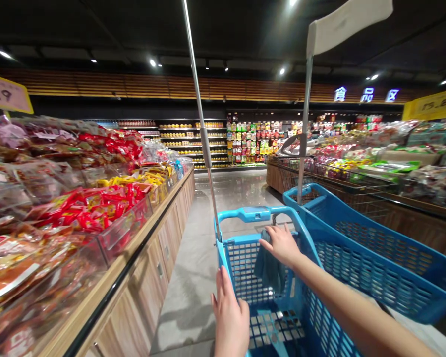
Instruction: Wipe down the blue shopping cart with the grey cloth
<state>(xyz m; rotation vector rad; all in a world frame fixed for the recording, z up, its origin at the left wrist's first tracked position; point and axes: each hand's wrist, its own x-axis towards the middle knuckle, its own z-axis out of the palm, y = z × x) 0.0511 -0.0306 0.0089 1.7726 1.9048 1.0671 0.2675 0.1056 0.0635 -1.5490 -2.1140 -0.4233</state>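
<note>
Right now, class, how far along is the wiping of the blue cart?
Done: nothing tells wiped plastic from unwiped. In hand: the right hand presses a dark cloth against the blue cart's front wall, below the handle; the left hand rests on the near rim. Left: probably the side walls and floor, maybe the second cart alongside.

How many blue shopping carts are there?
2. The near blue cart is straight ahead, with the left hand on its rim and the right hand inside it. The second blue cart stands just right of it. More could be hidden farther off.
</note>
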